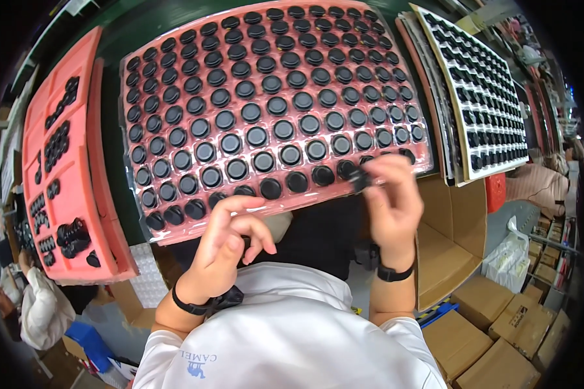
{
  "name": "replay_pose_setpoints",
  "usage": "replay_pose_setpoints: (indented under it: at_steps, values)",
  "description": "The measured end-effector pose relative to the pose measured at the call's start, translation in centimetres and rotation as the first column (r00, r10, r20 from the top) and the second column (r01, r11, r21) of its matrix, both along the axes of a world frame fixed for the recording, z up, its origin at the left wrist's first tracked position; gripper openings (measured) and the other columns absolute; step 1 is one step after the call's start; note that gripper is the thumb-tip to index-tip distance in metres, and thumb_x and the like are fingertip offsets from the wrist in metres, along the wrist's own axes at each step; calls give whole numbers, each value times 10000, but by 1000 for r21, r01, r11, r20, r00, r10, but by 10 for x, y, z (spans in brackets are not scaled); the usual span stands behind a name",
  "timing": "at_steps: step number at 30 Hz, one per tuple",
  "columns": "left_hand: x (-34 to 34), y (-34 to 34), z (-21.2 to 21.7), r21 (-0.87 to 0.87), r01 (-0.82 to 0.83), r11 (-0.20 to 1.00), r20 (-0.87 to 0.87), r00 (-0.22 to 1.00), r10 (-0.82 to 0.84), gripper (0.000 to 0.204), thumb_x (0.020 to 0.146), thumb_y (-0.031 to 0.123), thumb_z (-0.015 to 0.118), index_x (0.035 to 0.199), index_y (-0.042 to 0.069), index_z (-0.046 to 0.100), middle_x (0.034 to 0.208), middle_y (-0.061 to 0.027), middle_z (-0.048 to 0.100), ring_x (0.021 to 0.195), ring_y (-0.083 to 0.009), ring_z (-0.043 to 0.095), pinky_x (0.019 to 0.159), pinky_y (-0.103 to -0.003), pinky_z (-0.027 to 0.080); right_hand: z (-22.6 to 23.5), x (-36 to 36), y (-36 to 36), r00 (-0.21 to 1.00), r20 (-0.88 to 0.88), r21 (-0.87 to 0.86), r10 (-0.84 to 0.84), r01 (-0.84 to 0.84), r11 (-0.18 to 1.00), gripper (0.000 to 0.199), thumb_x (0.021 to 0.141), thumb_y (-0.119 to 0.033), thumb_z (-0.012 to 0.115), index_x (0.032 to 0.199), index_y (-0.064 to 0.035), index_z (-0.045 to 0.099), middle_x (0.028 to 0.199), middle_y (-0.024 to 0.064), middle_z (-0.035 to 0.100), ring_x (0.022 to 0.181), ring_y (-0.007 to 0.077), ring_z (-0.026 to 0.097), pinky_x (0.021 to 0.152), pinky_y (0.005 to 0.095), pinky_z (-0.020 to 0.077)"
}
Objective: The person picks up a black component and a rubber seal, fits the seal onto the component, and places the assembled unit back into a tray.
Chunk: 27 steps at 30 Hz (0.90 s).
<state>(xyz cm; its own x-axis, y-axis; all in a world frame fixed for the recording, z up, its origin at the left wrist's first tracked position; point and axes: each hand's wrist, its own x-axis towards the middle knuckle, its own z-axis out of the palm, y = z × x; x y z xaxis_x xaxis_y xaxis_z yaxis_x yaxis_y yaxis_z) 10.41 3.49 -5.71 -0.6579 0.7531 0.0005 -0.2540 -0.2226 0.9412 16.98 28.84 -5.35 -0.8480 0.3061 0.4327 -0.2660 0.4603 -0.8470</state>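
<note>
One blurred black part, axis unclear, lies toward the tray's left from the right hand, which seemingly pinches it; the left hand, farther, curls loosely.

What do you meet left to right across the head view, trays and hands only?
Left-side pink tray → left hand → right hand → white tray. Big pink tray skipped: overlaps both hands.

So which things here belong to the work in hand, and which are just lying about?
Apparently in the work: right hand, blurred black part at it, left hand, round black parts, pink tray beneath them.

Apparently just lying about: cardboard boxes, white plastic bag.
</note>
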Motion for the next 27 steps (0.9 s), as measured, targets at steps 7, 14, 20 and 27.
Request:
replay_pose_setpoints:
  at_steps: [7, 14, 20, 27]
  values:
    - [-1, 2, -1, -40, -16, 999, -51, 999, 14, 548, 978, 468, 345, 1261, -1, 337, 816, -136, 599, 572, -107, 433, 550, -224, 361, -19, 27, 90, 867, 123, 42, -482, 481, 876, 230, 885, -21, 576, 1111, 21, 580, 1080, 64, 578, 920, 117, 547, 831, 246, 438]
    - [-2, 4, 0, -35, -45, 998, -65, 997, 43, 566, 960, 480, 392, 1244, -8, 353, 906, -140, 588, 644, -128, 483, 600, -245, 409, -29, 29, 101, 839, 99, 427, -535, 450, 785, 201, 873, -28, 589, 1072, -8, 606, 1009, 55, 594, 888, 134, 552, 802, 244, 444]
    - [0, 4, 3, -24, -58, 998, -29, 998, 57, 578, 945, 485, 429, 1246, -4, 364, 1015, -134, 559, 755, -143, 505, 673, -272, 433, -28, 24, 102, 847, 42, 635, -530, 387, 669, 199, 843, -25, 603, 1041, -28, 622, 1038, 90, 591, 933, 216, 561, 846, 314, 441]
    - [0, 4, 1, 48, -71, 996, 35, 997, 69, 567, 941, 463, 457, 1262, 5, 361, 1100, -120, 524, 863, -152, 498, 767, -294, 426, -6, 20, 68, 875, -82, 644, -478, 412, 644, 181, 830, 8, 581, 1007, -8, 616, 1065, 135, 585, 1003, 282, 552, 880, 350, 428]
